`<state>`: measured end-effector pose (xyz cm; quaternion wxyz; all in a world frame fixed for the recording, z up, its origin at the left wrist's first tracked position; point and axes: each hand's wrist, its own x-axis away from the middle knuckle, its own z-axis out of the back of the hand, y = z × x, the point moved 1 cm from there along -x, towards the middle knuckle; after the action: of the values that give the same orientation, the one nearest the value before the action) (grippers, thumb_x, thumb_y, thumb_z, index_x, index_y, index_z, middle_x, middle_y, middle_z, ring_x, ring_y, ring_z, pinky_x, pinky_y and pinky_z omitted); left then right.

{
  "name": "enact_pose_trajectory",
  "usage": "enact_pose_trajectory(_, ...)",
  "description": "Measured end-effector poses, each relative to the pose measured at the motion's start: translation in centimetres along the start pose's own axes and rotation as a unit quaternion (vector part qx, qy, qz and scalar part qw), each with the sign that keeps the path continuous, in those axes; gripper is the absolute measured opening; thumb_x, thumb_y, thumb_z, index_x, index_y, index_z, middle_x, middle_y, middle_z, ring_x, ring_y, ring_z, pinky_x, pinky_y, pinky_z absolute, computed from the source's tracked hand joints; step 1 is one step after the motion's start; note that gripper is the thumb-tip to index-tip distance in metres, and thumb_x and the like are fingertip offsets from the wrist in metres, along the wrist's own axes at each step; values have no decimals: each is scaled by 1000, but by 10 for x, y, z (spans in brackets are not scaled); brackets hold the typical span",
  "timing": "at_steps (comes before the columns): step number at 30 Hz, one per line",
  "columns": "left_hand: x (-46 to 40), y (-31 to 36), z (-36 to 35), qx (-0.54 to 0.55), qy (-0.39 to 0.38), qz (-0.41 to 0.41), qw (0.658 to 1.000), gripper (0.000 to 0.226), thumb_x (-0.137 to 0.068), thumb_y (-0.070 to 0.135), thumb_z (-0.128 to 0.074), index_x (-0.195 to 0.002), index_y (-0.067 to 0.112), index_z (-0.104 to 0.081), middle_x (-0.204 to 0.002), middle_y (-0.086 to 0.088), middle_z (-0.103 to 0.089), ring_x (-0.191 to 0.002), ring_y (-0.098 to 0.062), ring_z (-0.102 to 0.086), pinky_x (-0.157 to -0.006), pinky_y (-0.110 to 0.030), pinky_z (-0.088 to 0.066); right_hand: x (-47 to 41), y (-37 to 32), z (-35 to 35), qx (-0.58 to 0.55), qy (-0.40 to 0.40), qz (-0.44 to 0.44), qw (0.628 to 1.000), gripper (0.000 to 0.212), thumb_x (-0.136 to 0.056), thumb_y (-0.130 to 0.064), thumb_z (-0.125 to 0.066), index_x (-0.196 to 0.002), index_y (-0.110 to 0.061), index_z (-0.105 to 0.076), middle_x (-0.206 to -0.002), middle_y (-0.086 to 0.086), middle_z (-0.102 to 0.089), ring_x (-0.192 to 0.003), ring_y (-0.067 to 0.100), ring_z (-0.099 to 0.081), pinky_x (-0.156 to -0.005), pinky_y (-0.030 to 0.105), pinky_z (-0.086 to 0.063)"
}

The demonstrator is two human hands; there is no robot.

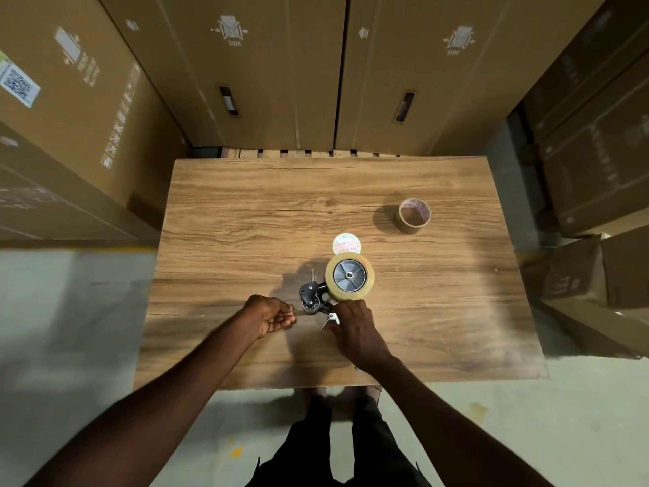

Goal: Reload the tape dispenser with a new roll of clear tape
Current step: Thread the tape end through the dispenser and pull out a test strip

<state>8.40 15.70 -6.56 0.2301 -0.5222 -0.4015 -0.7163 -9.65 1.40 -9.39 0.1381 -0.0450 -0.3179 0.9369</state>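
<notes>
- One tape dispenser (318,297) lies on its side near the middle of the desk (246,212), toward the front edge, its black plastic and metal frame pointing left.
- Mounted on the dispenser's grey spoked wheel is the new roll of clear tape (349,275), a thick, glossy, yellowish ring that faces up.
- From the dispenser's front end a thin strip of tape stretches left to the left hand (272,316), whose curled fingers and thumb pinch the strip's end.
- On the other side, the right hand (353,326) rests over the dispenser's handle end with its fingers curled round it; a small bright metal part shows just beside its fingers.
- Just behind the roll lies a flat round paper label (346,244), white with red print, touching or nearly touching the roll's far edge.
- Well apart, toward the desk's right rear, stands an empty cardboard core (414,216), a short brown tube with printing inside.
- Smooth wood-grain laminate in warm brown covers the desk, a rectangular top.
- Tall corrugated cardboard boxes (281,72) with white printed symbols stand behind and at both sides, on a pale concrete floor (70,311).
</notes>
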Motion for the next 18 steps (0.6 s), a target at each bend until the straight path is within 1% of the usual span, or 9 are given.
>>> enact_pose_trajectory(4, 3, 2, -2, -2, -4, -2, 1000, 21, -97, -4, -55, -78, -2, -64, -43, -7, -66, -35, -10, -64, -40, -19, -54, 4, 2, -3, 17, 21, 15, 1000, 27, -107, -43, -49, -123, -21, -51, -110, 8, -62, -92, 30, -52, -77, 43, -45)
enact_pose_trajectory(6, 3, 4, -3, -2, -6, -2, 1000, 21, -98, -3, -54, -79, -1, -64, -44, -7, -66, -35, -10, -64, -41, -19, -54, 4, 3, -2, 22, 20, 15, 999, 35, -109, -47, -38, -122, -19, -54, -110, 8, -60, -92, 29, -52, -77, 43, -46)
enact_pose_trajectory(8, 3, 4, -2, 0, -10, 0, 1000, 20, -97, -3, -55, -80, -3, -64, -46, -9, -67, -36, -11, -65, -40, -20, -55, 4, 3, -2, 28, 12, 7, 1000, 39, -109, -47, -38, -122, -16, -57, -111, 8, -60, -93, 29, -52, -78, 47, -49)
enact_pose_trajectory(9, 3, 4, -2, 1, -11, 1, 1000, 17, -97, -4, -56, -82, -4, -65, -50, -11, -69, -38, -12, -67, -40, -21, -56, 4, 1, -1, 30, 10, -4, 999, 39, -108, -48, -43, -122, -16, -59, -112, 7, -61, -95, 29, -53, -79, 48, -50)
enact_pose_trajectory(11, 3, 2, 0, -1, -13, 3, 1000, 12, -96, -3, -59, -86, -6, -66, -65, -15, -71, -41, -15, -69, -42, -23, -57, 8, -3, -1, 20, 17, -46, 999, 43, -102, -50, -59, -124, -14, -60, -118, 7, -61, -103, 27, -54, -87, 41, -51)
enact_pose_trajectory(14, 3, -1, 1, 6, -19, 9, 1000, 13, -96, -2, -59, -85, -5, -65, -73, -15, -69, -43, -15, -70, -45, -25, -59, 20, -11, -3, -62, 66, -152, 984, 66, -88, -50, -78, -135, -9, -56, -128, 6, -57, -114, 22, -52, -94, 27, -45)
enact_pose_trajectory(16, 4, -2, 1, 14, -23, 13, 1000, 14, -97, -2, -58, -84, -3, -64, -76, -15, -68, -44, -16, -70, -47, -26, -59, 25, -14, -5, -156, 96, -247, 952, 90, -77, -50, -89, -143, -8, -45, -133, 5, -53, -118, 18, -52, -95, 27, -47)
enact_pose_trajectory(17, 4, -2, 1, 19, -26, 16, 999, 15, -97, -2, -57, -83, -3, -63, -77, -15, -67, -43, -16, -70, -47, -26, -59, 23, -15, -4, -196, 94, -297, 930, 98, -72, -49, -94, -144, -8, -41, -134, 7, -54, -118, 20, -55, -94, 30, -50)
enact_pose_trajectory(18, 5, -2, 1, 23, -28, 19, 999, 16, -97, -2, -56, -82, -2, -62, -78, -15, -66, -42, -16, -70, -46, -25, -59, 19, -14, -5, -219, 83, -335, 913, 102, -69, -47, -97, -142, -7, -39, -132, 11, -58, -115, 25, -61, -90, 34, -53)
